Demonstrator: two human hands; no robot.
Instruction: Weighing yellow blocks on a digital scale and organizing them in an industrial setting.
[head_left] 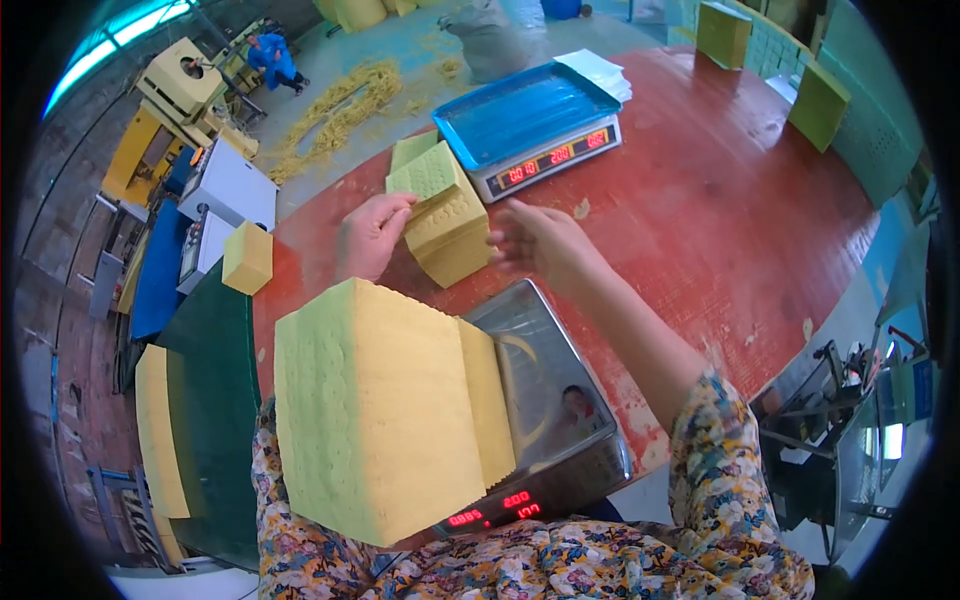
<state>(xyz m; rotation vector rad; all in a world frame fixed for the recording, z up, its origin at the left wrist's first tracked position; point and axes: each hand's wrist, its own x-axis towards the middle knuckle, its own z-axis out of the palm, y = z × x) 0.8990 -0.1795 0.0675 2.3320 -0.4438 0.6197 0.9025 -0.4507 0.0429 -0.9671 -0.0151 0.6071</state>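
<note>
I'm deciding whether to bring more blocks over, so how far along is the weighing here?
A big yellow sponge block already sits on the near scale. The left hand touches a smaller block stack; the right hand hovers open. The far scale's blue tray holds nothing.

2 scale screens (553, 156) (495, 508) glow red: 1 below the blue tray, 1 nearest the person.

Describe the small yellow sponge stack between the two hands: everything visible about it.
The sponge stack is a few yellow-green porous foam slabs with dimpled faces, piled unevenly on the red table, just in front of the blue-tray scale. The top slab sits tilted. The left hand touches its left side; the right hand hovers open beside it.
</note>
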